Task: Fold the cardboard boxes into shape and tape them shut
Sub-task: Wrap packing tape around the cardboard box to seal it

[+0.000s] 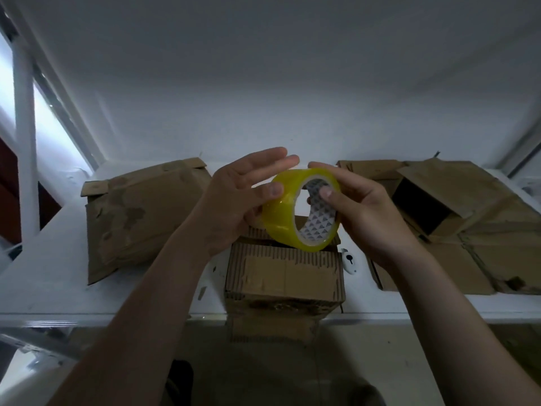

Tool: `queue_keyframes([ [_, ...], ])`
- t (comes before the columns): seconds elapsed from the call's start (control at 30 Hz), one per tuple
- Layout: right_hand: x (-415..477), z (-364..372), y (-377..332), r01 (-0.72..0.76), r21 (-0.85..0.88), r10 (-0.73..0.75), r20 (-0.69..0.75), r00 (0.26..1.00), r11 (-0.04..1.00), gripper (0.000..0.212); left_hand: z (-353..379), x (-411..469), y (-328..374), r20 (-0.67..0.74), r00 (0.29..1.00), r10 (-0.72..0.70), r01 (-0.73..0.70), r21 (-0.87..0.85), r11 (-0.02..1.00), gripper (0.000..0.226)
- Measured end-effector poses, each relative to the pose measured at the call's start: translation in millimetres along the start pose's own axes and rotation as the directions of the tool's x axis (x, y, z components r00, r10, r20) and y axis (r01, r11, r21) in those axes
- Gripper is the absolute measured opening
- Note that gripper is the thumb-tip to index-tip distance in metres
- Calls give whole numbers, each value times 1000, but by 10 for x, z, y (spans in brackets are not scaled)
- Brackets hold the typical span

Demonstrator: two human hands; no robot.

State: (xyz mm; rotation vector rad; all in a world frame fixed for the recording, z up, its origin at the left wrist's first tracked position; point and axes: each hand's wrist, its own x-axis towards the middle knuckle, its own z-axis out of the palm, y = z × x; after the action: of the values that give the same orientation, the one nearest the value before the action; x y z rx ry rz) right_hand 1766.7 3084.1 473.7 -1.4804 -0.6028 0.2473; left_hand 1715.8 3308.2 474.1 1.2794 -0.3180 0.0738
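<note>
Right hand: grips tape roll.
Left hand: fingers straight, thumb on roll.
Risk: our nail may split the tape end.

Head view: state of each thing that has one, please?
tape roll: held up between both hands
left hand: fingers straight, thumb on roll
right hand: grips roll, thumb in core
middle box: folded shut, on table
right box: open, flaps unfolded
left box: closed, lying on table
white tool: lying by middle box
</note>
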Motion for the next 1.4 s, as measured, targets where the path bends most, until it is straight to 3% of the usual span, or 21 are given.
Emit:
queue_keyframes([
  [0.07, -35, -62, -42, 80, -89, -83, -36, 996, 993, 35, -8, -8, -10, -88, 996, 18, -9, 96, 995, 48],
  [0.17, -64, -119, -43, 241, -279, -283, -123, 951, 930, 39, 19, -4, -61, -328, 945, 22, 70, 265, 962, 37],
  [0.27, -74, -136, -14, 341, -431, -431, -131, 893, 835, 40, 97, -22, -98, -375, 925, -69, 224, 388, 894, 18],
  [0.4, -94, -134, 32, 426, -547, -550, -76, 832, 721, 41, 245, -60, -134, -440, 881, -173, 345, 347, 872, 24],
  [0.57, -96, -115, 1, 516, -652, -635, 68, 770, 556, 42, 259, -89, -132, -526, 835, -161, 335, 253, 908, 21],
  [0.7, -96, -113, -77, 542, -695, -677, 108, 728, 472, 40, 257, -107, -102, -483, 858, -173, 301, 200, 933, 23],
  [0.87, -119, -137, -121, 544, -758, -687, 179, 704, 360, 40, 337, -111, -74, -406, 876, -262, 277, -21, 960, 25],
  [1.07, -127, -103, -42, 536, -744, -674, 157, 721, 400, 41, 273, -138, -77, -370, 875, -313, 327, -27, 945, 28],
  [1.4, -106, -132, -1, 606, -604, -694, 117, 710, 518, 34, 215, -132, -5, -149, 826, -543, 467, -359, 808, 17],
])
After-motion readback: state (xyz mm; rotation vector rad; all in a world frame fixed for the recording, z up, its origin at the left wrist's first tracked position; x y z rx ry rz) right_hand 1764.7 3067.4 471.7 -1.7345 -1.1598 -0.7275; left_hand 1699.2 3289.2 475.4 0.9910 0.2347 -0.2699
